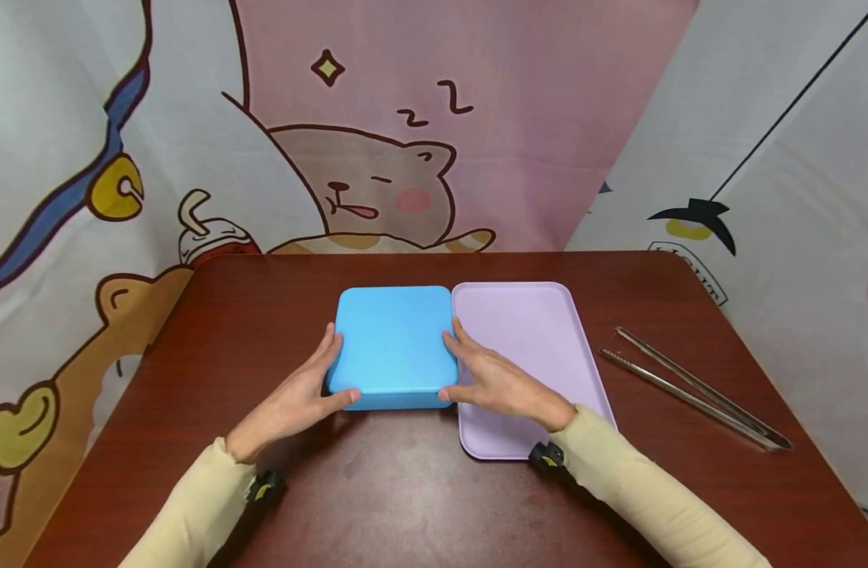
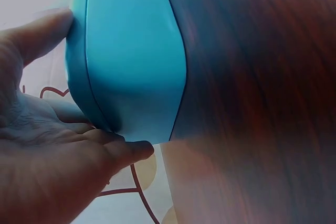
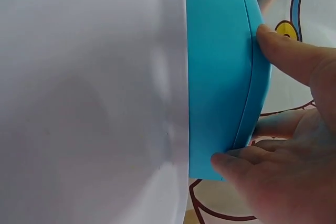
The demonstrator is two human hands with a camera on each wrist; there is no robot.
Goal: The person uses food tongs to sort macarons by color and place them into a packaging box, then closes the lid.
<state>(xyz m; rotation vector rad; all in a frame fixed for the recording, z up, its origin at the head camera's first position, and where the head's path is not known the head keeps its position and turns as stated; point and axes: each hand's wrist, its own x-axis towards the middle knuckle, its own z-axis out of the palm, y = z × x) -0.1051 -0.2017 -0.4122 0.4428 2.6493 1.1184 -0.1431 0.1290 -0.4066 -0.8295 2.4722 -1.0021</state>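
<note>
A blue lidded box (image 1: 394,339) with rounded corners sits flat on the brown table, its lid closed. My left hand (image 1: 299,398) grips its left side, thumb at the front corner and fingers along the side. On the other side my right hand (image 1: 501,379) holds the box the same way, reaching over a lilac tray (image 1: 526,315). In the left wrist view the left thumb (image 2: 44,32) rests on the lid's edge above a thin seam. The right wrist view shows the right thumb (image 3: 283,51) on the lid's edge, with other fingers farther along the side.
Metal tongs (image 1: 697,390) lie spread on the right of the table (image 1: 377,505), their closed end toward the front right. The lilac tray lies right against the box's right side. A cloth (image 1: 533,118) with cartoon animals hangs behind the table.
</note>
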